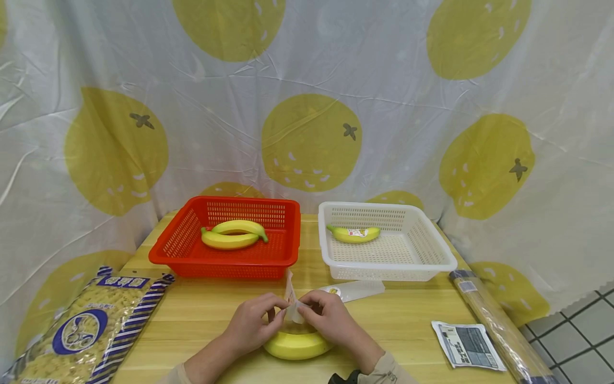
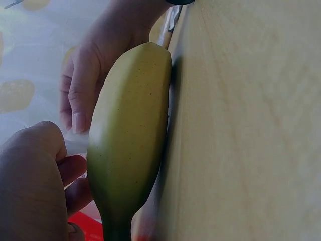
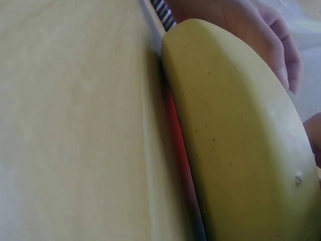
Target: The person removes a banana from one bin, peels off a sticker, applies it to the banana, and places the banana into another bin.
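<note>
In the head view a yellow banana (image 1: pixel 297 348) lies on the wooden table near its front edge. Just above it, the left hand (image 1: pixel 254 322) and the right hand (image 1: pixel 331 320) meet, pinching a small pale sticker strip (image 1: pixel 290 288) between thumbs and fingers. Part of that strip is hidden by the fingers. A second whitish strip bearing a sticker (image 1: pixel 334 291) lies flat behind the right hand. Both wrist views show the banana close up; the left wrist view has left-hand fingers (image 2: pixel 77 193) beside it and the right hand (image 2: pixel 88 75) beyond.
At the back left, a red basket (image 1: pixel 225 271) holds two bananas (image 1: pixel 230 241). The white basket (image 1: pixel 390 272) to its right holds one labelled banana (image 1: pixel 366 236). A pasta bag (image 1: pixel 91 325) lies left; a small packet (image 1: pixel 467 345) and a long clear package (image 1: pixel 503 330) lie right.
</note>
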Available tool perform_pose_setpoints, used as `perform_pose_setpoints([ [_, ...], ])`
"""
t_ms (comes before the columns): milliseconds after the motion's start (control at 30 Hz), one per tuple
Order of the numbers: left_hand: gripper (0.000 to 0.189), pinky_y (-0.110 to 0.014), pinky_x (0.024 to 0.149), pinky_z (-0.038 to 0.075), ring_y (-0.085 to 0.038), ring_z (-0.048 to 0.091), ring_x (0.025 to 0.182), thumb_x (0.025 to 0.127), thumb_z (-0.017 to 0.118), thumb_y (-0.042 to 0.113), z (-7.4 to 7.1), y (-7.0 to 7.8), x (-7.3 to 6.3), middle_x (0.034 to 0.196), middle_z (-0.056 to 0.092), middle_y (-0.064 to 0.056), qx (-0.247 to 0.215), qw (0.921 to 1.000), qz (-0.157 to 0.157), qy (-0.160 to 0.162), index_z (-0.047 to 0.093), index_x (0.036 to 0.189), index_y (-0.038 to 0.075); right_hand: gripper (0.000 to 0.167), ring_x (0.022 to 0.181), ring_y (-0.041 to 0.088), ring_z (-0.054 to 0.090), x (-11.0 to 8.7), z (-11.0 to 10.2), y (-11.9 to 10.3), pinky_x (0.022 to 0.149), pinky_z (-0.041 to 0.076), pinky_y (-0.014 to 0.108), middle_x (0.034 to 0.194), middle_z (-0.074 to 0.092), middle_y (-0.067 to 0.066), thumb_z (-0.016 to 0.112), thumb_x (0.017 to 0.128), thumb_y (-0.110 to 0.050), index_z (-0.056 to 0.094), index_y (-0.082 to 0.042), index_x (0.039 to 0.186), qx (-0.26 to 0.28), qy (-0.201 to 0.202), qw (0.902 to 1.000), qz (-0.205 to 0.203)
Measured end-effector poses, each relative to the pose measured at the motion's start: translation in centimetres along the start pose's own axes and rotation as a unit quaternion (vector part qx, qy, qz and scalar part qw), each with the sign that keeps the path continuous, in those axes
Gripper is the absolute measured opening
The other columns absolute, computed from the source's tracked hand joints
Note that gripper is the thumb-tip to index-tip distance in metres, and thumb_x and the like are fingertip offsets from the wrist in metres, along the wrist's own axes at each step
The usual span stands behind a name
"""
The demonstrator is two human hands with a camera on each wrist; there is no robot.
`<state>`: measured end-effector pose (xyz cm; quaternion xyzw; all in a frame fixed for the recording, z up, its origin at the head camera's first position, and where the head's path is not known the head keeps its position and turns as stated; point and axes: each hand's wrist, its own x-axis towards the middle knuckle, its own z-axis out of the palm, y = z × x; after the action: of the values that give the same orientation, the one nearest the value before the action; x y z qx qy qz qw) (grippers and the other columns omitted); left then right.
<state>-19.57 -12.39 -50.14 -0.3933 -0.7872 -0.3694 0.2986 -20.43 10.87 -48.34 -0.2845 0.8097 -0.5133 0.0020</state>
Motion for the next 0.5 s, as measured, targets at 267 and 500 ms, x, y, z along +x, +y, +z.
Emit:
perform_pose_setpoints([
  [267,0.029,-0.011,0.059,0.046,0.004,0.056,0.068,0.08,0.078,-0.002,-0.04,0.04,-0.08,0.091,0.069,0.012,0.005,1.0,-0.002,-0.001,0.073,0.1,0.018,0.006,0.071,0.003,0.055,0.1,-0.07,0.49,0.063,0.049,0.021,0.089,0.072,-0.005,0.07,0.099,-0.022,0.075,-0.019,0.1,-0.024,0.014,0.9996,-0.004],
  [500,0.027,-0.012,0.059,0.047,0.005,0.056,0.069,0.081,0.076,-0.002,-0.03,0.11,-0.11,0.091,0.071,0.009,0.004,1.0,-0.006,-0.003,0.074,0.101,0.017,0.005,0.07,0.003,0.054,0.13,-0.18,0.56,0.063,0.049,0.02,0.086,0.071,-0.005,0.07,0.099,-0.019,0.075,-0.017,0.1,-0.029,0.02,0.9994,-0.004],
])
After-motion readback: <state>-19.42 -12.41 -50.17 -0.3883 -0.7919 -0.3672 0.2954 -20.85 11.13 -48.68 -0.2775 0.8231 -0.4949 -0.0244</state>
